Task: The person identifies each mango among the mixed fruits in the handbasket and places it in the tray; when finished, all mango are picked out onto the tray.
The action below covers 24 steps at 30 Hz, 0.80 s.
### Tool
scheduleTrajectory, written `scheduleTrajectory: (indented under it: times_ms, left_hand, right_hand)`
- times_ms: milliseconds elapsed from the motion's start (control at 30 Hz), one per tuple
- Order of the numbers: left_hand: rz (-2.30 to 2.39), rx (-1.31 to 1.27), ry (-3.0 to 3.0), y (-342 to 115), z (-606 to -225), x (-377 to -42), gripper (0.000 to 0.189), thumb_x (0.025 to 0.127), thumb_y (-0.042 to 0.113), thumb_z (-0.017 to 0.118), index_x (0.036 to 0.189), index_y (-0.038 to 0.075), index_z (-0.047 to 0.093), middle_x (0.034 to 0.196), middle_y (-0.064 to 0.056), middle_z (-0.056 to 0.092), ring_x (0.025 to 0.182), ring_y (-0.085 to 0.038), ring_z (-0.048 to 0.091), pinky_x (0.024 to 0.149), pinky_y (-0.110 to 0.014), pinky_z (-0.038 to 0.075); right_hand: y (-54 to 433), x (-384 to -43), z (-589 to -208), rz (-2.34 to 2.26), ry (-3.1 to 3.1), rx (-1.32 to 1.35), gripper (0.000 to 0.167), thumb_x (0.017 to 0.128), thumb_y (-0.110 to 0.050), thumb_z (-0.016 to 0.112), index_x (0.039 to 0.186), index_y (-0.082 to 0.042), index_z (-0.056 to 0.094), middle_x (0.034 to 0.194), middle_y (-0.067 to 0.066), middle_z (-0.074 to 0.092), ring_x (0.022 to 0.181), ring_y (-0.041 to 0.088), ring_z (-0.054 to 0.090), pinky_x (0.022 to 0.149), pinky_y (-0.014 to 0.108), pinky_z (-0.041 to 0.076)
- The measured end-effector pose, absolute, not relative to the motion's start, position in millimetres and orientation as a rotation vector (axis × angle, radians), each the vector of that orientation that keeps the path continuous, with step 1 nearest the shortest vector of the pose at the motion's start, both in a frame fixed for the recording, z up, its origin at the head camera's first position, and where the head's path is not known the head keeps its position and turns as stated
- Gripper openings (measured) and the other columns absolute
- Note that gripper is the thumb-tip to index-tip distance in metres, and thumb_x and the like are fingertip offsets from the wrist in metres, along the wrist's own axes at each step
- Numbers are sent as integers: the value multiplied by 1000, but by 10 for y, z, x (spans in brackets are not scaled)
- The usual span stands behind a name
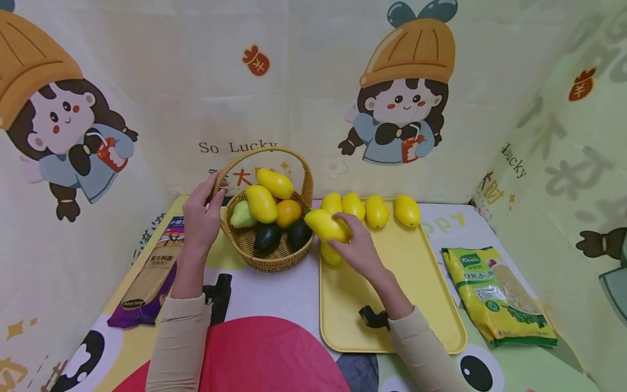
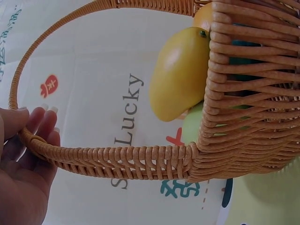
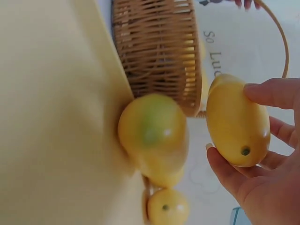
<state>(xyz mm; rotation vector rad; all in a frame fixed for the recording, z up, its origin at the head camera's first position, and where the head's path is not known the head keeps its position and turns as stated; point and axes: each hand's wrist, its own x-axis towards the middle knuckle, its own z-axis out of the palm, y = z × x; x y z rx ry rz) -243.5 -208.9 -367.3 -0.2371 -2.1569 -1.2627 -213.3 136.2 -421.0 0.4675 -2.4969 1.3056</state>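
Note:
My left hand (image 1: 202,215) holds the handle of a wicker basket (image 1: 271,265) at its left side; in the left wrist view the thumb and fingers (image 2: 46,123) lie around the handle. Inside the basket are two yellow mangoes (image 1: 262,204), an orange (image 1: 289,213), a light green fruit (image 1: 242,215) and two dark avocados (image 1: 267,238). My right hand (image 1: 361,251) grips another mango (image 3: 236,119) between thumb and fingers, above the yellow tray's (image 1: 392,294) left edge and close to the basket's right rim. Several mangoes (image 1: 377,211) lie on the tray, one partly hidden beneath the held mango.
A purple pasta pack (image 1: 152,272) lies left of the basket. To the right of the tray lies a yellow-green Knorr bag (image 1: 497,296). A printed cloth wall (image 1: 303,98) stands close behind the basket and tray.

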Motion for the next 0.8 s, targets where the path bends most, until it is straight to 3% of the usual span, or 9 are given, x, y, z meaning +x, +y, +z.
scheduleTrajectory:
  times_ms: [200,800]
  left_hand:
    - [-1270,-244,-2149,-2085,-3659,-2427,44,104,20,50,145,37,49,124,-7,67,113,-20,63,98,-9,47]
    - [-1285,-250,-2145,-2091,-3690,-2438,44,104,20,51,145,38,48,124,-6,67,113,-19,64,98,-9,47]
  right_hand:
    - [1508,-2113,-4271,1354,-2507,385,51,83,-15,77,130,-14,57,133,7,60,129,27,53,112,48,43]
    - [1924,-2132,-4390,1323,-2572,101,54,84,-16,76,132,-11,53,136,13,57,124,32,52,106,51,45]
